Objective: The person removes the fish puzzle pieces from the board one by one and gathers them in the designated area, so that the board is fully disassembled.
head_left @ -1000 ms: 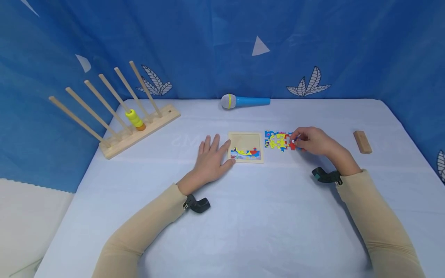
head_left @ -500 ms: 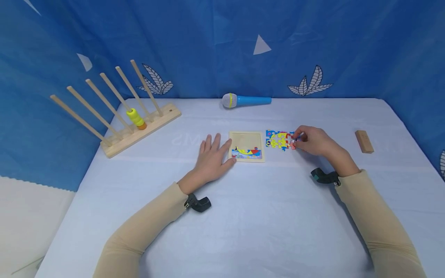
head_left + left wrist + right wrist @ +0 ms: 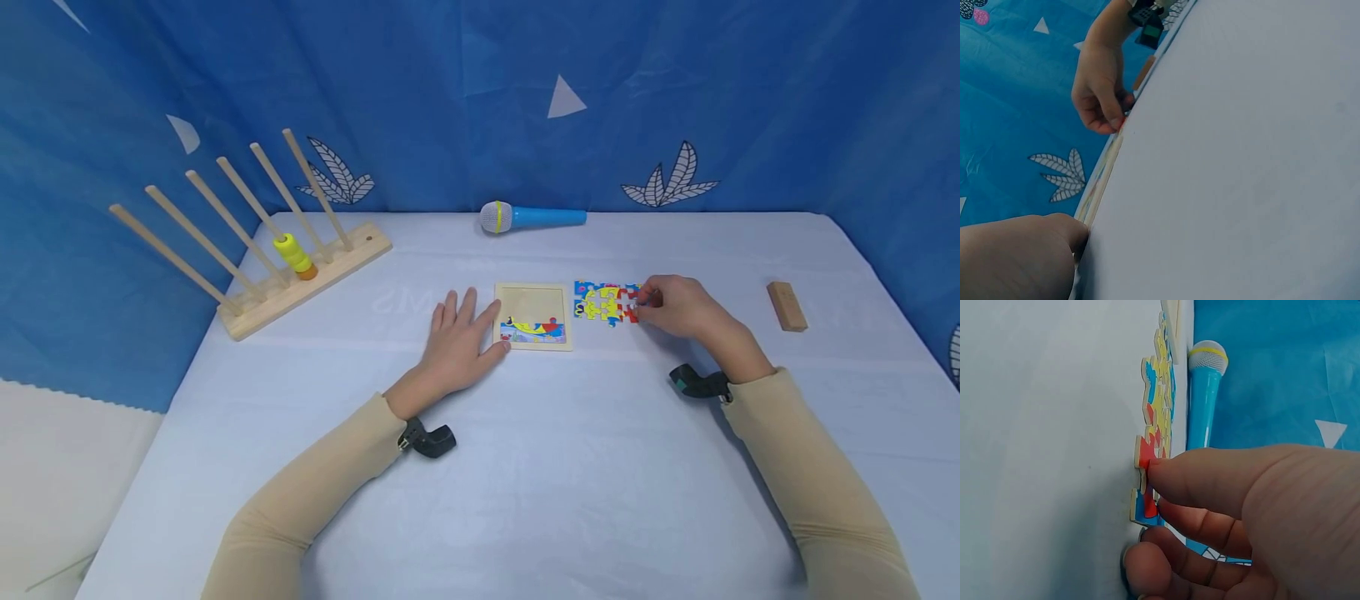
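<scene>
My left hand (image 3: 459, 346) lies flat with fingers spread, its thumb and index finger at the left edge of a square wooden puzzle tray (image 3: 536, 305). Along the tray's bottom runs a strip of fitted pieces in yellow, red and blue. To the right, a loosely joined cluster of jigsaw pieces (image 3: 597, 303) lies on the table. At the cluster's right end my right hand (image 3: 678, 307) pinches a red-and-blue puzzle piece (image 3: 1149, 504) between thumb and curled fingers. Those fingers partly cover the piece; the right wrist view shows it close beside a red piece (image 3: 1142, 450).
A toy microphone (image 3: 532, 217) lies at the back of the white table (image 3: 555, 483). At the back left stands a wooden peg rack (image 3: 337, 265) with several yellow beads (image 3: 291, 250) on one peg. A wooden block (image 3: 787, 307) lies far right. Blue cloth (image 3: 450, 100) hangs behind.
My right fingertips have shifted slightly rightward at the cluster's right end, and more of its red pieces shows. My left hand stays in place by the tray.
</scene>
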Available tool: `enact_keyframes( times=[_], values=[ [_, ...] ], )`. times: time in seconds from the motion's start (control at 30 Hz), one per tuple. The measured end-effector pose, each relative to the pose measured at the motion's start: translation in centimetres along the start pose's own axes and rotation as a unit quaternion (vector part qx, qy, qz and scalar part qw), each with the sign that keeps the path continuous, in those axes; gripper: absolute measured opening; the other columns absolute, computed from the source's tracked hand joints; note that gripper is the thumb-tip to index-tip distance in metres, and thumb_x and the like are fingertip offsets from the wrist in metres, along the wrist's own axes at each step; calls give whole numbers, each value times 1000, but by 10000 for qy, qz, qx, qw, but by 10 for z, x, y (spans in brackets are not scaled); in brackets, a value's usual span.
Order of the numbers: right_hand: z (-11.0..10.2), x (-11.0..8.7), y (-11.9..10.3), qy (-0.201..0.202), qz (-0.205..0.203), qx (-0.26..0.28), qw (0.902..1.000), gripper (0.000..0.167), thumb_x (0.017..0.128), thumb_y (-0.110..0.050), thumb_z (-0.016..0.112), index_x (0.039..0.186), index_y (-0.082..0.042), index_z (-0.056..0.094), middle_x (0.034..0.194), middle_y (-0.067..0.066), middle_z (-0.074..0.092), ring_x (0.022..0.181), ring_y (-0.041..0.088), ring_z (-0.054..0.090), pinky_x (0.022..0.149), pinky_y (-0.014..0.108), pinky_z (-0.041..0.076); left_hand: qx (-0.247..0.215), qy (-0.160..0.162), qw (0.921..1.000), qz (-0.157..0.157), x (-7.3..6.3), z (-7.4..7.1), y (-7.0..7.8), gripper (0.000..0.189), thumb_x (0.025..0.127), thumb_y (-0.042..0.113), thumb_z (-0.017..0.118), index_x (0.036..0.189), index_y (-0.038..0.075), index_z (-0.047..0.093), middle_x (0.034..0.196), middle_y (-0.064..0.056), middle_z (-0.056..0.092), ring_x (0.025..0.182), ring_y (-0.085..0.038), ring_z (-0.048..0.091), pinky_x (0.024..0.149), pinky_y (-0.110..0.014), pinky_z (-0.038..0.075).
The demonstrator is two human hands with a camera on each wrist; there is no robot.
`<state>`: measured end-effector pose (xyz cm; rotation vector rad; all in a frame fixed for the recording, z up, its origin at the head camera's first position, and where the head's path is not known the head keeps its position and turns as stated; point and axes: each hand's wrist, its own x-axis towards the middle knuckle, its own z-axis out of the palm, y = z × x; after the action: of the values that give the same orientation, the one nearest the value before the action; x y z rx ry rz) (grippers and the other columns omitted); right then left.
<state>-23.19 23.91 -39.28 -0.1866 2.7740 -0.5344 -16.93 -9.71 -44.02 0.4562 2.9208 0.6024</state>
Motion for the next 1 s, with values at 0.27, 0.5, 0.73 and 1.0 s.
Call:
enact_keyframes(
  times=[0.27, 0.5, 0.73, 1.0],
  values=[
    [0, -3, -3, 161, -157, 53, 9997, 25, 94, -19, 68, 110, -1, 61, 93, 18, 61, 82, 29, 52, 64, 33, 44, -10, -10, 10000, -6, -1, 0, 1, 70, 100, 48, 53, 160, 18, 35, 171, -22, 14, 158, -48, 2, 126, -62, 5],
    [2, -5, -11, 282, -537, -100, 9981, 29, 89, -19, 75, 111, -2, 66, 95, 17, 65, 85, 28, 55, 68, 34, 47, 8, -28, 10000, -4, 0, 0, 0, 70, 100, 48, 53, 161, 18, 34, 171, -22, 14, 158, -47, 2, 127, -62, 4],
    [7, -5, -13, 174, -718, -275, 9969, 41, 83, -21, 84, 115, 0, 69, 101, 19, 67, 92, 30, 56, 78, 40, 54, -23, -40, 10000, -4, -1, 0, 1, 70, 100, 48, 53, 161, 18, 34, 171, -22, 14, 158, -47, 2, 126, -63, 5],
    [10, -4, -12, 217, -730, -314, 9966, 33, 86, -17, 81, 112, -1, 70, 95, 15, 66, 88, 28, 54, 75, 37, 49, -59, -45, 10000, -10, -1, -1, 1, 70, 100, 48, 53, 160, 18, 35, 171, -22, 14, 158, -48, 2, 126, -63, 4]
  ],
)
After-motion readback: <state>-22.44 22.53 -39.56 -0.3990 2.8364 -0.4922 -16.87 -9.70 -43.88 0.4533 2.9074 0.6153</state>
